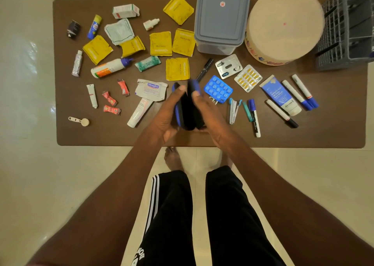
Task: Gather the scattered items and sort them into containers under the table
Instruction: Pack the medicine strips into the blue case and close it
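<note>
Brown table (85, 136) near edge: both hands (fingers curled) hold pouch (189, 111).

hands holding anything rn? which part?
Yes. Both hands hold one black-and-blue pouch above the table: left hand grips its left side, right hand its right side, fingertips near the top. What the pouch is exactly is blurred.

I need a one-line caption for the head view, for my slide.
Both hands, left and right, hold a black-and-blue pouch above a brown table strewn with sachets, tubes and markers.
</note>
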Demonstrator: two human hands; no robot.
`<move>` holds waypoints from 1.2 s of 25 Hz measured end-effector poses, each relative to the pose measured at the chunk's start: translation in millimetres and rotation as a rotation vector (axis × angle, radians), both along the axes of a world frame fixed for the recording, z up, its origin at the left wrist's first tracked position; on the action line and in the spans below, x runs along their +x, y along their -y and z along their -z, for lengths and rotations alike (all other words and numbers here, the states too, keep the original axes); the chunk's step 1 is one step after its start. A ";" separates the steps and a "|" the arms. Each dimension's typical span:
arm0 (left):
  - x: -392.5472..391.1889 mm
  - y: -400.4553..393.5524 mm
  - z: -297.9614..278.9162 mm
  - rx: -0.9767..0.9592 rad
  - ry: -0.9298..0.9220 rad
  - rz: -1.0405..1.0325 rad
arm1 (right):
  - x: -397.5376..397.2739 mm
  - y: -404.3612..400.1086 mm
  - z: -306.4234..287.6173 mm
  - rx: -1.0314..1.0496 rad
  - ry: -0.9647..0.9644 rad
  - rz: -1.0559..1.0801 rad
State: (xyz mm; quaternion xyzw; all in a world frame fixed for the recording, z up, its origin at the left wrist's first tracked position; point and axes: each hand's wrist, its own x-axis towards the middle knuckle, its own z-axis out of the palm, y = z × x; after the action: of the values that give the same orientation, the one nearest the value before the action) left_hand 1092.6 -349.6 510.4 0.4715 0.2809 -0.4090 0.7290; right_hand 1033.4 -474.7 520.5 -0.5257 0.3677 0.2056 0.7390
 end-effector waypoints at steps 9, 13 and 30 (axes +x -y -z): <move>-3.3 -52.9 24.3 -0.087 -0.116 -0.222 | -11.3 33.6 34.1 0.549 -0.091 0.369; -5.7 -71.4 37.3 -0.097 -0.137 -0.309 | 1.1 15.0 49.1 0.310 -0.134 0.405; -15.7 -98.0 73.3 0.208 -0.217 -0.147 | 12.9 -15.7 77.6 -1.243 -0.114 -0.110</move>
State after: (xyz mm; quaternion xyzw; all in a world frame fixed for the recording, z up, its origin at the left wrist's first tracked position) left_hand 1076.9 -251.6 437.1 0.4756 0.4326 -0.3715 0.6698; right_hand 1046.3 -459.0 442.9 -0.8636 0.4299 0.0187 0.2626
